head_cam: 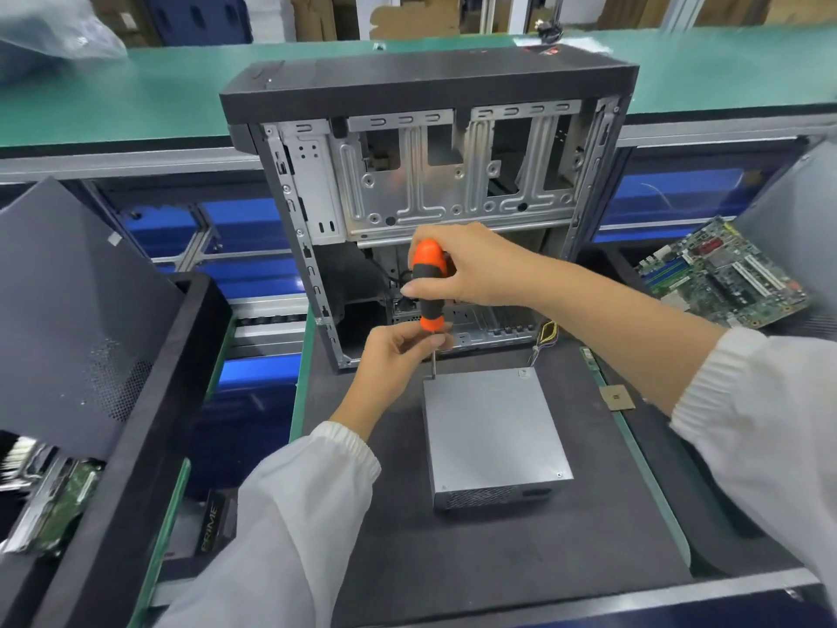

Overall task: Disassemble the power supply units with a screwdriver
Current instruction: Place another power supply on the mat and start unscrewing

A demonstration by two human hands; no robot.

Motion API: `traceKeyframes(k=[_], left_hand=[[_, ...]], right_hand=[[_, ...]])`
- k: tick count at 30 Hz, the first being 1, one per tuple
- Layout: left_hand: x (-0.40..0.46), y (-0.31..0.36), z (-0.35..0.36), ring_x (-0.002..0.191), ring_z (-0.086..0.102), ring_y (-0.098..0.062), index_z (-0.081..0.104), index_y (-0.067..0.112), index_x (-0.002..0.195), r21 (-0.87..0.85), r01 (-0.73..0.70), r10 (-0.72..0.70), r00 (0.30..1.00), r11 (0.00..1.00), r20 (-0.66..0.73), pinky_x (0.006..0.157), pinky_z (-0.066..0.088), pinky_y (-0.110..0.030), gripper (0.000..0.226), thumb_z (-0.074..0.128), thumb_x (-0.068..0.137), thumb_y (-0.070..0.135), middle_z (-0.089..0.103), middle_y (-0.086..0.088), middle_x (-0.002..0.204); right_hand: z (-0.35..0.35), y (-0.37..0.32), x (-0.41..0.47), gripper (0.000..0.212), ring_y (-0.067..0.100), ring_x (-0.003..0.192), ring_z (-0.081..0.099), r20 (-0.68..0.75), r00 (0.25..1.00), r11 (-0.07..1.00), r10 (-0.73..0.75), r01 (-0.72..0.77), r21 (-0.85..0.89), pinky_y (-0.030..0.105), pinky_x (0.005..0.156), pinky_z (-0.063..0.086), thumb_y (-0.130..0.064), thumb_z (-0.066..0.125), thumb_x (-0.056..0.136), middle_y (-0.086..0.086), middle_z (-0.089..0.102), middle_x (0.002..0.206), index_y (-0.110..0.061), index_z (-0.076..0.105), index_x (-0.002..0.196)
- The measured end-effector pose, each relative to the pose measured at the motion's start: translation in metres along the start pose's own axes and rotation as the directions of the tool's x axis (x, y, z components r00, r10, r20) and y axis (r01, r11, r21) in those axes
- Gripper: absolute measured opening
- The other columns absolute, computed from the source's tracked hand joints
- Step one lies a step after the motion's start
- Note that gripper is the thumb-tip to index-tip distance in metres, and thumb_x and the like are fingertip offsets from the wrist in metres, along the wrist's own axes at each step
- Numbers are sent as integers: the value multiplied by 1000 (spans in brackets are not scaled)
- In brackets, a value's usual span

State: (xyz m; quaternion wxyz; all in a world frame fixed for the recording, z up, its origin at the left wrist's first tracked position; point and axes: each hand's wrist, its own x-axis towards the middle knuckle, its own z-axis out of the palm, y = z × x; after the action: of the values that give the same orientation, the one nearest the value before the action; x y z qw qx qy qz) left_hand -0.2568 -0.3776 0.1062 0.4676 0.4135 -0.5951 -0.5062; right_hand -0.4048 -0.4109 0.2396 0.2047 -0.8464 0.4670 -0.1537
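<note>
The right hand (471, 269) grips the orange-and-black screwdriver (428, 287) upright; the left hand (398, 355) pinches its shaft, tip at the far-left corner of the grey power supply unit (493, 428) on the dark mat (498, 546) (a box (213, 523) nearby reads "PRIME").

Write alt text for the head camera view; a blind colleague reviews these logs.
A person's right hand grips an orange-and-black screwdriver upright, its tip at the far left corner of a grey power supply unit on a dark mat, while the left hand pinches the shaft. An open computer case stands behind; a motherboard lies to the right.
</note>
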Motion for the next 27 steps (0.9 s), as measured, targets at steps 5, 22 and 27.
traceKeyframes(k=[5, 22, 27], left_hand=[[1, 5, -3, 90, 73, -16, 71, 4, 106, 18, 23, -24, 999, 1000, 23, 79, 54, -18, 17, 63, 91, 2, 76, -5, 90], [-3, 7, 2, 99, 70, -15, 77, 21, 98, 26, 33, -33, 999, 999, -14, 86, 52, -20, 15, 64, 93, 15, 77, -1, 95], [0, 4, 5, 95, 71, -19, 77, 15, 94, 53, 9, -7, 999, 999, -42, 86, 53, -24, 14, 64, 93, 11, 77, -3, 91]], right_hand=[[-29, -9, 5, 24, 8, 80, 57, 300, 953, 998, -44, 58, -36, 22, 65, 42, -34, 69, 85, -12, 61, 92, -26, 56, 103], [-47, -35, 19, 31, 19, 93, 53, 594, 804, 838, -21, 338, -428, 21, 66, 42, -20, 64, 89, -4, 51, 103, -23, 54, 119], [-44, -38, 15, 63, 24, 56, 70, 416, 889, 829, 191, 81, -553, 31, 58, 55, -67, 37, 91, 10, 67, 64, -9, 58, 79]])
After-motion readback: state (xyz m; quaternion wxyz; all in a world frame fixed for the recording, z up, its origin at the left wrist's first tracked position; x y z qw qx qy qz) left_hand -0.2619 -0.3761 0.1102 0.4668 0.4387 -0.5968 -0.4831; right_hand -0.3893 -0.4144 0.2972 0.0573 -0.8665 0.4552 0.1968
